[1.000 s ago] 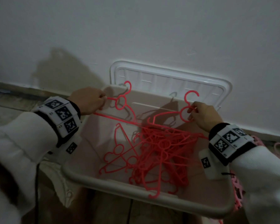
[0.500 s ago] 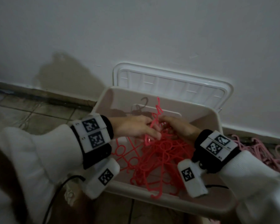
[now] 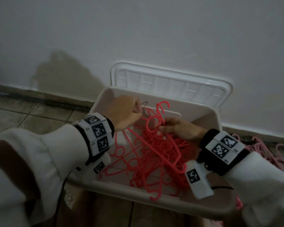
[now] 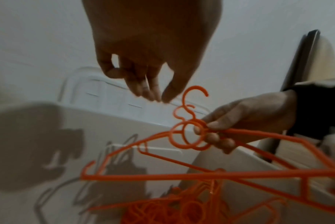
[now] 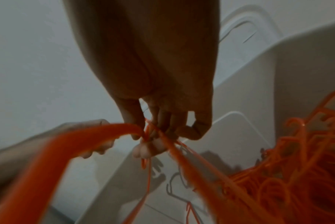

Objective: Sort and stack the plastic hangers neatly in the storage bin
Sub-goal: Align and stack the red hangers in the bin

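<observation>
A beige storage bin (image 3: 154, 208) holds a tangled pile of red plastic hangers (image 3: 154, 163). My right hand (image 3: 162, 128) pinches two red hangers (image 3: 161, 110) together at their neck rings, hooks up, above the back of the pile. The left wrist view shows this grip (image 4: 206, 130) on the paired hangers (image 4: 189, 133). In the right wrist view its fingers (image 5: 153, 139) curl round the hanger necks (image 5: 181, 153). My left hand (image 3: 138, 110) hovers just left of the hooks, fingers loose (image 4: 155, 97), holding nothing.
The bin's white lid (image 3: 170, 82) leans against the wall behind it. A heap of pale pink hangers (image 3: 261, 149) lies on the tiled floor to the bin's right. The wall stands close behind; bare floor tiles (image 3: 31, 115) lie to the left.
A second ago each hand held one red hanger apart over the bin. The hands brought them together; now the right hand holds both and the left has let go and lifted.
</observation>
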Demonstrator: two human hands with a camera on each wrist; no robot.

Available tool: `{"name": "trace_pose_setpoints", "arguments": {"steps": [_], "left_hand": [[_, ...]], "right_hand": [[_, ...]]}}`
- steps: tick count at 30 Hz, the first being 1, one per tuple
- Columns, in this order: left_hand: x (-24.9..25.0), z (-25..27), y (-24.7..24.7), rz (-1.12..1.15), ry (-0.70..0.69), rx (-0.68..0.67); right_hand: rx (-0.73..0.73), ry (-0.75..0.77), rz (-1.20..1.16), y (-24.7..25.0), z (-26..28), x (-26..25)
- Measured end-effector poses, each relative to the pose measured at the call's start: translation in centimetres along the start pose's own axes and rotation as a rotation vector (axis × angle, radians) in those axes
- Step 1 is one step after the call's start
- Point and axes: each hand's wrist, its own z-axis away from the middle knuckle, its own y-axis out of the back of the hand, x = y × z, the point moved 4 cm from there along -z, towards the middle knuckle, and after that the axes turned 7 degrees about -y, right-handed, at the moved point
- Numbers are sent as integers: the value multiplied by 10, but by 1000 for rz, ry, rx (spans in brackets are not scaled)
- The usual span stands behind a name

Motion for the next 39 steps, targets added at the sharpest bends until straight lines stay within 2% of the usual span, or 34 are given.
{"name": "trace_pose_setpoints", "arguments": {"steps": [3,4,7,10,13,15,20,24,27,31,34,37,39], "left_hand": [[-19,-3,-22,-50,-71,-223],[-20,-2,-28,-45,-110,-258],[-9,1,-34,-65,-258,-278],[-2,1,-26,-100,-247,-319],[-11,-1,-27,-63,-220,-283],[-19,-2,-33,29,-194,-278],[-18,2,-45,172,-86,-375],[-12,5,-52,239,-9,-424],[-5,8,-60,290,20,-473],[-12,7,-70,313,43,-400],[-15,8,-69,228,47,-358],[-14,9,-68,231,51,-331],[-15,11,-67,243,58,-298]], "right_hand": [[-58,57,30,-1,6,-4],[-88,89,79,-3,7,-7],[-170,162,186,-13,10,-13],[-173,179,259,-14,11,-13],[-135,146,305,-6,9,-6],[-63,138,410,0,7,-2],[327,195,671,18,-8,3],[432,109,914,13,-16,4],[387,59,1021,0,-20,0],[265,75,1038,-14,-30,-6],[269,133,989,-20,-35,-10],[194,178,822,-25,-39,-13],[183,203,790,-26,-42,-14]]}}
